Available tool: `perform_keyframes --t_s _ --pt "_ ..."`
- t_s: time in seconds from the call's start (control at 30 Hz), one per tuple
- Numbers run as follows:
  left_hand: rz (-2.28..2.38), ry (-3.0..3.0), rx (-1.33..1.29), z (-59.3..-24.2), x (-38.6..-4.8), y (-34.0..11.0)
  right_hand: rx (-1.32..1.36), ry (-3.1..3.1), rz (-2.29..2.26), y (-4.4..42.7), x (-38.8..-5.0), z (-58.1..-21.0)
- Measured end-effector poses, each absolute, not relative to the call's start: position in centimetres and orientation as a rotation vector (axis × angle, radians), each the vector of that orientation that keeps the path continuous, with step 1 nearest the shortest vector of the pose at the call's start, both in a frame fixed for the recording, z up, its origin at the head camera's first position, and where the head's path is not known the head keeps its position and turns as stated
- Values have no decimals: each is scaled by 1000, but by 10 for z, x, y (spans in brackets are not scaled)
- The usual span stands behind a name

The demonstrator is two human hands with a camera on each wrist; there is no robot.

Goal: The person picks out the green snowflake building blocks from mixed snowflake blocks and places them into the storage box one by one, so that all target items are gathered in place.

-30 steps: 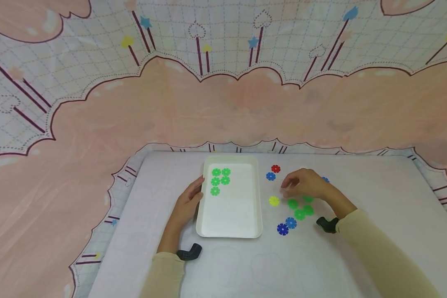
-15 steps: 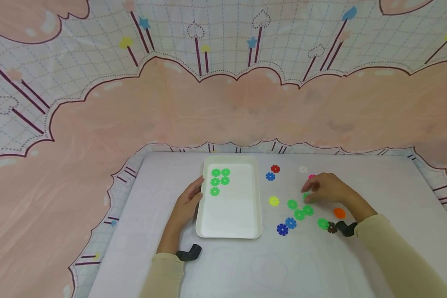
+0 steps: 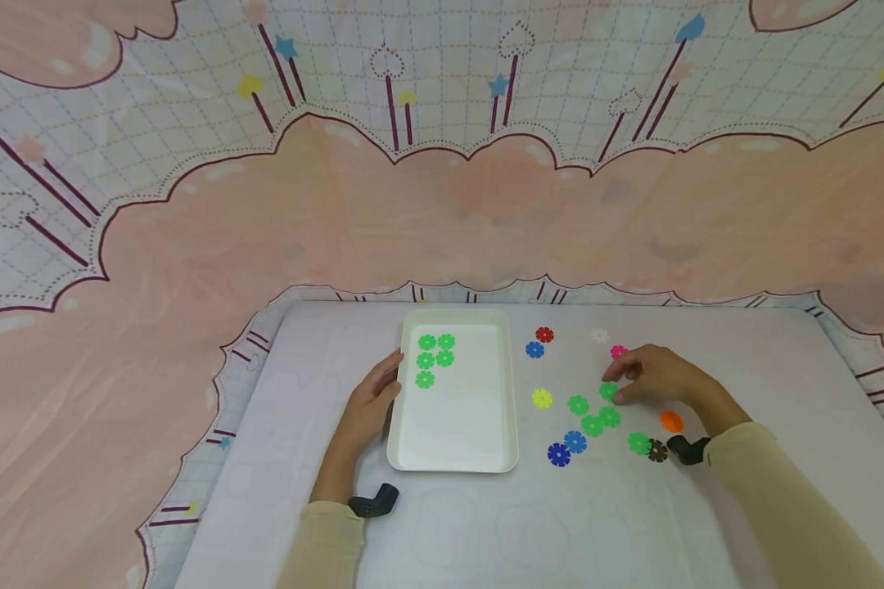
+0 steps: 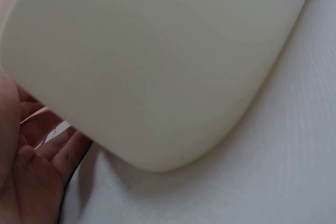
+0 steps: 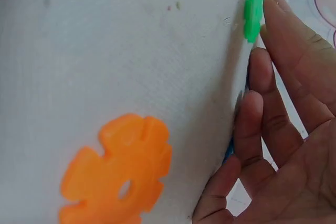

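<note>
A white tray (image 3: 479, 409) lies on the table with several green flower-shaped discs (image 3: 426, 360) at its upper left. My left hand (image 3: 368, 409) holds the tray's left edge; in the left wrist view its fingers (image 4: 65, 156) reach behind the rim. To the right, my right hand (image 3: 656, 380) is low over the table, thumb and index finger apart around a green disc (image 3: 607, 391). In the right wrist view the fingertip is beside this green disc (image 5: 253, 11), and contact is unclear. Other green discs (image 3: 593, 424) lie close by, partly overlapping.
Loose discs surround the right hand: yellow (image 3: 542, 398), red (image 3: 544, 334), blue (image 3: 534, 350), dark blue (image 3: 558, 454), white (image 3: 600, 335), pink (image 3: 619, 352), orange (image 3: 671, 422) and brown (image 3: 657, 451). A patterned cloth (image 3: 486, 221) hangs behind the table.
My right hand has moved right from above the table's middle to the green disc, uncovering the white, pink, orange and brown discs. The left hand and tray stay in place.
</note>
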State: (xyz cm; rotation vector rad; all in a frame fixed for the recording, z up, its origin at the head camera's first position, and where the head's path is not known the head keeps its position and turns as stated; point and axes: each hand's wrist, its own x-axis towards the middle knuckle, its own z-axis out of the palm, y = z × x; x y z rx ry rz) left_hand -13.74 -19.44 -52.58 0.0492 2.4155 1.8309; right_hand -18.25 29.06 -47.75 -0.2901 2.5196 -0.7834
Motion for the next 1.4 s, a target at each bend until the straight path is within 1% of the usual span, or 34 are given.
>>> perform_keyframes --t_s 1.03,1.4 --pt "1850 2415 93 -527 -137 -196 -302 2483 -819 285 -187 -479" --pt "1822 2438 64 -527 -138 -194 -307 2426 -881 289 -188 -475"
